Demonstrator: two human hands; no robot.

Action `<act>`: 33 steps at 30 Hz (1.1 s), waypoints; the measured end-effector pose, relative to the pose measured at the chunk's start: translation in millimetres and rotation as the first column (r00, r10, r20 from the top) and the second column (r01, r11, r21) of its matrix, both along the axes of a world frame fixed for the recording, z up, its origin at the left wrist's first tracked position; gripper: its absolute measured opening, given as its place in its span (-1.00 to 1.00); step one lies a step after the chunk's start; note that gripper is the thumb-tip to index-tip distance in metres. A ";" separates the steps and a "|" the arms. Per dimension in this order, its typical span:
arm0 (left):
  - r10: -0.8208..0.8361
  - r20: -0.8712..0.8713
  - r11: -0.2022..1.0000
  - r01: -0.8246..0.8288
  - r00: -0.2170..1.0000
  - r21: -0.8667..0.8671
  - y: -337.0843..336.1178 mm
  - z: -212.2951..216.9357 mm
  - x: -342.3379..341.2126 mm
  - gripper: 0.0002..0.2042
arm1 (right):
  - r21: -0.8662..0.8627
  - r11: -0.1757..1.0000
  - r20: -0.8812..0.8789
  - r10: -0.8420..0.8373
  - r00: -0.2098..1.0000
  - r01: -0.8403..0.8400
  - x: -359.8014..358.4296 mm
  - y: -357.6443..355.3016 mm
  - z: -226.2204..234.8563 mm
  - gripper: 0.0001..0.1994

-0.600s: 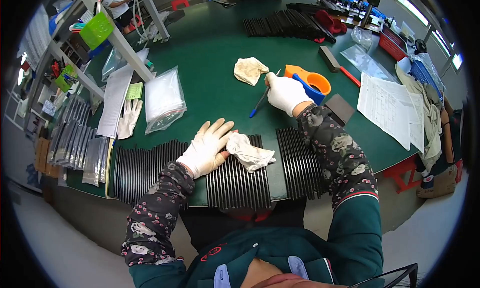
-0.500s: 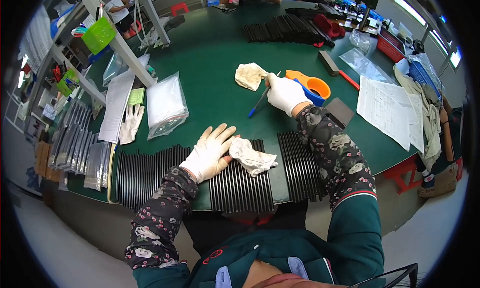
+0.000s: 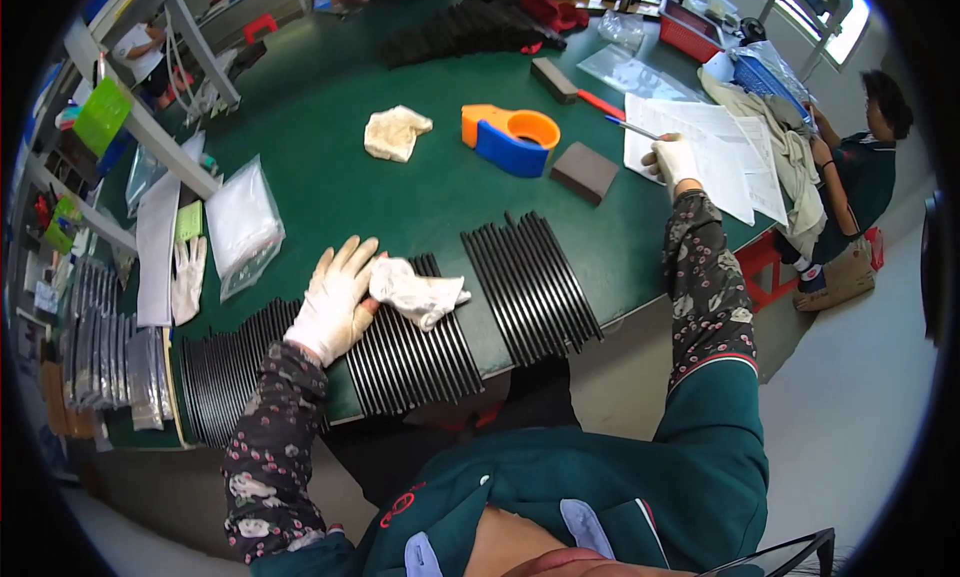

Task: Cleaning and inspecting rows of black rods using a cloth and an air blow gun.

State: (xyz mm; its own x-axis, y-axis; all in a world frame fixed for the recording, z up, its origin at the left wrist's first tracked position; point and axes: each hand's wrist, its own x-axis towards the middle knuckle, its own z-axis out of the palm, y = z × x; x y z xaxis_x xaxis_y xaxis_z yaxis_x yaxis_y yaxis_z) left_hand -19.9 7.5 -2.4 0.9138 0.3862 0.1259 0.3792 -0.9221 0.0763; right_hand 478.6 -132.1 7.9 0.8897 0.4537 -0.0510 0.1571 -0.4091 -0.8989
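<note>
My gloved left hand (image 3: 333, 302) lies flat with its fingers stretched out, over the black rods (image 3: 415, 352) lined up along the near edge. A crumpled white cloth (image 3: 415, 292) sits against its thumb side, on top of the rods. At the right, my gloved right hand (image 3: 675, 162) is closed round a blue pen (image 3: 632, 128), above printed sheets (image 3: 712, 162). The pen points to the left. Another group of black rods (image 3: 530, 289) lies between my arms, separated by a gap from the middle group.
Beyond the rods are an orange and blue tape dispenser (image 3: 512, 142), a brown block (image 3: 585, 173) and a second cloth (image 3: 396, 134). A plastic bag (image 3: 243, 222) and spare glove (image 3: 188, 282) lie left. A person (image 3: 862, 172) sits at the right.
My right hand has moved right with the pen, from beside the tape dispenser to the printed sheets. My left hand stays on the rods. The view has swung to the right.
</note>
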 end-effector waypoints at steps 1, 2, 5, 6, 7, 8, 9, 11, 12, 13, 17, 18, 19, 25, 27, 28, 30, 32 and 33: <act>0.004 -0.015 1.000 -0.004 1.000 0.009 -0.2 1.1 2.4 -0.41 | -0.030 1.000 0.000 0.000 1.000 0.000 6.0 -8.7 -6.2 -0.73; -0.002 -0.009 1.000 0.002 1.000 0.006 -2.9 4.3 0.6 -0.41 | -0.096 0.993 -0.046 0.061 0.997 -0.065 9.0 -17.9 -9.5 -0.68; -0.015 -0.005 1.000 0.015 1.000 -0.022 -5.2 13.0 10.5 -0.43 | -0.134 0.991 0.058 -0.010 0.998 0.018 13.4 -30.8 -15.6 -0.46; -0.016 -0.010 1.000 0.016 1.000 -0.023 -3.4 13.2 14.4 -0.43 | -0.183 0.982 0.280 0.007 0.960 0.046 8.7 -29.4 -11.9 -0.48; -0.016 -0.015 1.000 0.016 1.000 -0.022 -1.4 12.6 16.2 -0.44 | -0.144 0.989 0.369 0.080 0.926 -0.028 -5.4 -21.7 -5.3 -0.51; -0.005 -0.019 1.000 0.005 1.000 -0.017 -2.7 13.6 14.7 -0.43 | -0.108 0.988 0.454 0.146 0.879 -0.109 -27.5 -14.0 4.8 -0.54; 0.010 -0.024 1.000 -0.010 1.000 -0.022 -11.3 15.5 11.4 -0.43 | -0.085 0.962 0.481 0.267 0.835 -0.258 -71.7 -8.9 23.8 -0.59; 0.082 0.019 0.995 -0.083 0.996 0.057 -19.5 20.1 2.9 -0.43 | -0.017 0.818 0.481 0.510 0.713 -0.575 -156.6 6.1 45.1 -0.63; 0.115 0.058 0.991 -0.119 0.992 0.059 -23.5 20.3 -1.3 -0.44 | -0.090 0.706 0.511 0.638 0.576 -0.702 -199.3 2.9 61.8 -0.62; 0.142 0.097 0.986 -0.149 0.985 0.069 -26.4 21.3 -6.5 -0.46 | -0.207 0.602 0.535 0.730 0.425 -0.771 -229.6 5.4 66.2 -0.62; 0.157 0.196 0.987 -0.149 0.968 -0.054 -90.1 41.0 -31.0 -0.46 | -0.426 0.350 0.722 0.687 -0.081 -0.834 -291.1 18.1 40.6 -0.48; 0.131 0.176 0.988 -0.113 0.976 -0.109 -109.2 46.8 -35.5 -0.41 | -0.472 0.336 0.700 0.704 -0.115 -0.815 -296.3 19.8 27.8 -0.48; 0.092 0.162 0.981 -0.062 0.982 -0.182 -122.8 43.8 -37.9 -0.35 | -0.519 0.319 0.677 0.720 -0.154 -0.793 -300.2 21.8 15.8 -0.47; 0.013 0.198 0.988 0.018 0.980 -0.155 -156.6 -7.1 -34.5 -0.31 | -0.294 -0.026 0.588 0.783 -0.203 -0.955 -310.5 6.3 9.0 -0.49; -0.001 0.328 0.996 0.031 0.945 -0.086 -155.8 -19.7 -35.2 -0.44 | -0.240 -0.203 0.536 0.787 -0.304 -0.949 -319.8 -4.7 10.3 -0.51; 0.007 0.368 0.997 0.024 0.930 -0.078 -157.0 -22.2 -34.9 -0.46 | -0.295 -0.216 0.541 0.765 -0.349 -0.931 -315.4 3.1 11.6 -0.50; -0.016 0.414 0.999 0.031 0.910 -0.030 -154.4 -23.9 -33.7 -0.47 | -0.412 -0.013 0.669 0.675 -0.312 -0.911 -301.6 34.6 3.7 -0.50; -0.028 0.422 0.999 0.041 0.906 -0.022 -153.5 -26.5 -33.1 -0.47 | -0.394 0.166 0.707 0.684 -0.183 -0.904 -303.2 59.0 -3.1 -0.45; -0.037 0.426 0.999 0.045 0.904 -0.010 -151.8 -28.4 -33.8 -0.47 | -0.398 0.161 0.703 0.686 -0.188 -0.903 -313.4 57.1 -0.5 -0.45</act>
